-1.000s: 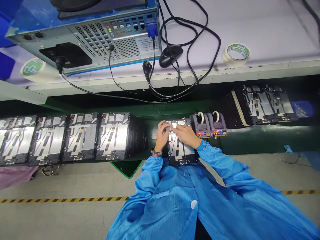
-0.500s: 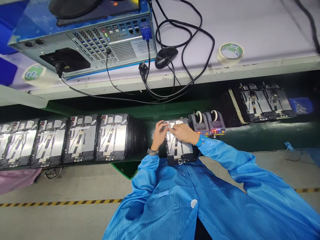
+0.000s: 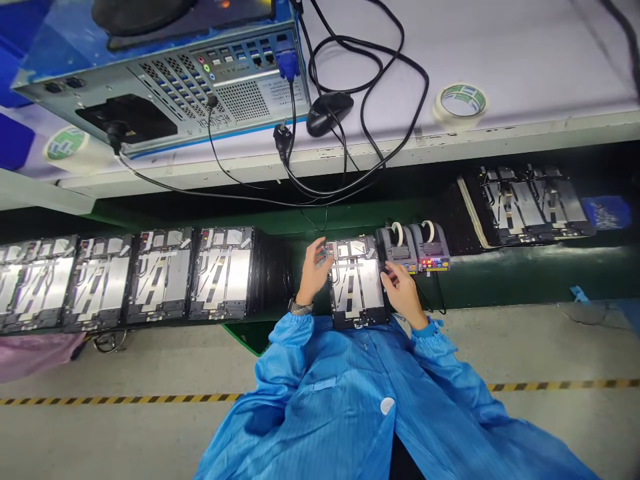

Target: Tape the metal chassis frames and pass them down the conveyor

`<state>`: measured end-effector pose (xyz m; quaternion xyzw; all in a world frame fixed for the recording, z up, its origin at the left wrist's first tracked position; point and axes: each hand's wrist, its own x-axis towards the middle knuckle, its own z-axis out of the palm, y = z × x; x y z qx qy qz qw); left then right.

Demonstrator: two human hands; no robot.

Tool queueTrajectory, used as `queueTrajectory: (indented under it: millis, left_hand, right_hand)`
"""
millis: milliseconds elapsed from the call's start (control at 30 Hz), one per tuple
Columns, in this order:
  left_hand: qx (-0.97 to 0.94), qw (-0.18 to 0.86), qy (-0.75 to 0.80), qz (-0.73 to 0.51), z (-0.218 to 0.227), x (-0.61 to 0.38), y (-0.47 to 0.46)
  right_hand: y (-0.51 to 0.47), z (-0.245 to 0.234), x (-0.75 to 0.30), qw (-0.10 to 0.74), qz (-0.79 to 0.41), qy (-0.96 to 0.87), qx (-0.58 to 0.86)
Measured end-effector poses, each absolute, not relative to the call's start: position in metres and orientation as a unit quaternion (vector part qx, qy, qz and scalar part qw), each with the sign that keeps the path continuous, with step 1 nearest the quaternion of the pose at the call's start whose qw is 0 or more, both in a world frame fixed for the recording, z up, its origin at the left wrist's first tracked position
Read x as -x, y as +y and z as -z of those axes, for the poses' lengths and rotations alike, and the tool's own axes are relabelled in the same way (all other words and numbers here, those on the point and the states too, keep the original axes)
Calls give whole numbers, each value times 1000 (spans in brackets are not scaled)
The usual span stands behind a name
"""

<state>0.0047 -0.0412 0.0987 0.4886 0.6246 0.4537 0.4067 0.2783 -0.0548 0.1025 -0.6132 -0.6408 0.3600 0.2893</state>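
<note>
A black-framed electronic assembly with silver plates and dark strips [image 3: 357, 283] lies on the green bench right in front of me. My left hand [image 3: 314, 263] is at its upper left corner, fingers spread, with the fingertips at or just on the frame edge. My right hand [image 3: 403, 287] is off its right edge, just below a pair of grey tape dispensers [image 3: 413, 248], with fingers apart. Neither hand shows anything held. A dark wristband [image 3: 301, 307] circles my left wrist.
Several similar assemblies [image 3: 220, 273] stand in a row to the left, and more [image 3: 530, 203] lie at the right. Above the bench edge sit a computer case [image 3: 165, 80], black cables, a mouse [image 3: 327, 113] and a tape roll [image 3: 461, 103]. Below is a concrete floor with a striped line [image 3: 120, 399].
My hands have parted. The right hand has left the top of the assembly and moved right and down beside the dispensers. The left hand has opened a little at the corner.
</note>
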Motion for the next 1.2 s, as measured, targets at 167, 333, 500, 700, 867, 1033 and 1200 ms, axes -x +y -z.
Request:
queueTrajectory:
  millis: [167, 333, 500, 700, 867, 1033, 1200]
  left_hand:
    - [-441, 437, 681, -388, -96, -27, -108]
    - [-457, 471, 649, -385, -108, -46, -144]
    - [-425, 476, 650, -413, -111, -55, -147]
    - [-427, 440, 641, -461, -128, -58, -152]
    - [-419, 455, 611, -494, -163, -22, -157]
    - [-366, 539, 498, -572, -189, 25, -180]
    - [-254, 523, 450, -678, -204, 67, -209]
  right_hand:
    - [-90, -83, -283, 278, -423, -628, 591]
    - [-92, -81, -285, 279, -418, -631, 590]
    - [-88, -86, -286, 251, -425, -641, 588]
    - [-100, -114, -278, 235, -418, -642, 598]
    - [-100, -147, -269, 216, -479, -583, 620]
    - [-103, -172, -234, 245, -575, -508, 592]
    - [-121, -201, -168, 275, -665, -462, 518]
